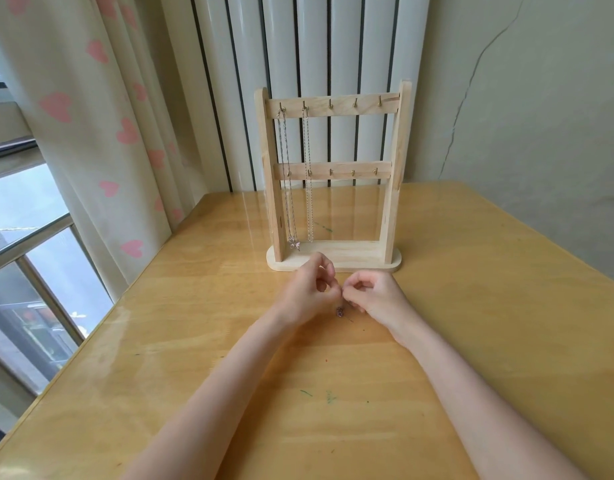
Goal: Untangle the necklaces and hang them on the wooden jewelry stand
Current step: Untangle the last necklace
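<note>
The stand (333, 174) sits upright on the table (506, 306), its base toward the far edge. Two necklaces hang from its top bar: the first chain (287, 181) from the leftmost hook, ending in a small pendant just above the base, and the second chain (309, 181) from the next hook to the right. Just in front of the base, both hands meet over the table. The left hand (307, 292) has its fingers curled, thumb and forefinger pinched together; the right hand (376, 297) is curled the same way, its fingertips touching the left's. Between them they seem to pinch a third necklace (340, 311), though the chain is too fine to trace; only a small dark pendant shows, hanging below the fingertips close to the table. Behind the stand are a radiator (333, 46) and, to its left, a heart-print curtain (101, 116).
</note>
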A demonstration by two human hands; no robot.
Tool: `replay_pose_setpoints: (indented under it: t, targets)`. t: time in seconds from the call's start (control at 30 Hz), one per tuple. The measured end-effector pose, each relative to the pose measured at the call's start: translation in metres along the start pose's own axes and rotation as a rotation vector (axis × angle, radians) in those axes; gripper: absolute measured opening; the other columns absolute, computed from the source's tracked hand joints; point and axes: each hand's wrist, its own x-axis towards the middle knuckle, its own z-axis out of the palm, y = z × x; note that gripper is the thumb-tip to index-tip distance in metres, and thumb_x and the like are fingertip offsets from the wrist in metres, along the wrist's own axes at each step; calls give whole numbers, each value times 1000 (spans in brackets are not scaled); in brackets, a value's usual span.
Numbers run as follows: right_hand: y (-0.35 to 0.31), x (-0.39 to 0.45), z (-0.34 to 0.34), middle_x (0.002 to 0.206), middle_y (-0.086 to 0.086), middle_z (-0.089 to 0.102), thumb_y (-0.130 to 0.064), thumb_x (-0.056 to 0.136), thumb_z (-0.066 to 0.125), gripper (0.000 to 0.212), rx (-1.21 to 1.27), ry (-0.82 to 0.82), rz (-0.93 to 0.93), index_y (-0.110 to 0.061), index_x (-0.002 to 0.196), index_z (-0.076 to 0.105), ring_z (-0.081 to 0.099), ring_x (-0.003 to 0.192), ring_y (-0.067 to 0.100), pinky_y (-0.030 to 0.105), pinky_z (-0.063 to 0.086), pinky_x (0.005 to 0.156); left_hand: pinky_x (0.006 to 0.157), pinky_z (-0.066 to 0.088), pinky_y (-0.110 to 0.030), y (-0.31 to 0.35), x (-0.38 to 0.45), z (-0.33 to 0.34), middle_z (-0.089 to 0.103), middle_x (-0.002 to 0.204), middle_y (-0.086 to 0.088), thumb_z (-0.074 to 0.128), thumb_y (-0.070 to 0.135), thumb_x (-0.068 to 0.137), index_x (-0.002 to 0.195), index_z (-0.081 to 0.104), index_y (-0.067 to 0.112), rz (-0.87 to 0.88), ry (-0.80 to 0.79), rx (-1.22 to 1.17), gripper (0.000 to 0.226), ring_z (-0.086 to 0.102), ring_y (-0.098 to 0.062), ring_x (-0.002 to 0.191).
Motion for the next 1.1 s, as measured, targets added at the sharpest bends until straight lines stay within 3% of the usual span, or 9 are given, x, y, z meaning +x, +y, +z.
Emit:
replay_pose_setpoints:
  t: [0.1,0.2,0.43,0.57,0.63,0.7,0.83,0.97,1.1]
  targets:
    - [-1,-1,-2,54,-1,47,0,79,55,23,85,-7,18,-12,60,56,38,50,9,20,30,52,55,35,-21,3,0,1,51,67,6,55,1,79,78,37,23,49,-81,132,29,37,-5,50]
    - [-2,-1,1,46,-10,45,1,79,53,32,29,-7,9,-16,52,49,38,42,0,14,30,49,58,39,-30,7,-3,6,48,67,9,58,7,77,85,37,17,133,-137,367,25,42,-11,57]
    - [1,4,5,59,-5,54,-11,84,56,20,-207,-57,-27,-15,65,52,47,53,6,22,37,56,72,46,-37,13,-3,2,62,93,-11,62,7,76,101,48,4,168,-128,555,29,56,-29,82]
    - [2,2,5,40,-15,50,-10,84,58,13,-284,-48,-98,-14,72,55,43,37,-1,11,29,41,66,40,-23,6,-3,-7,60,90,-10,63,6,76,93,63,3,164,-36,591,17,53,-20,75]
    - [3,1,3,38,-18,49,-10,82,60,15,-320,-31,-120,-16,70,54,43,38,-1,11,31,42,60,38,-17,0,-2,-12,62,77,-5,61,3,74,79,69,8,144,-45,441,11,50,-10,63]
    - [3,1,2,47,-13,51,-8,83,59,17,-232,-20,-101,-16,68,56,44,42,0,10,32,46,65,44,-22,-3,-2,-14,63,71,-2,58,1,76,72,66,17,97,-92,271,18,51,-7,62]
    - [0,1,-4,63,3,58,0,87,55,16,134,-31,-39,-7,73,58,47,55,12,15,39,53,74,47,-25,5,-5,-15,62,75,-4,50,-2,88,73,60,14,-116,-84,-226,24,57,-10,71]
    - [-5,2,-7,61,5,59,6,88,51,18,526,-86,-9,-3,73,56,51,52,10,17,36,46,89,46,-29,11,-3,-16,65,80,0,47,6,91,74,60,16,-285,-136,-588,23,62,-13,84]
    - [-7,3,-8,58,4,56,5,88,50,20,670,-87,36,-5,72,54,49,50,10,17,35,44,88,48,-29,16,-1,-14,66,75,2,45,6,90,77,60,15,-375,-138,-812,23,67,-13,80]
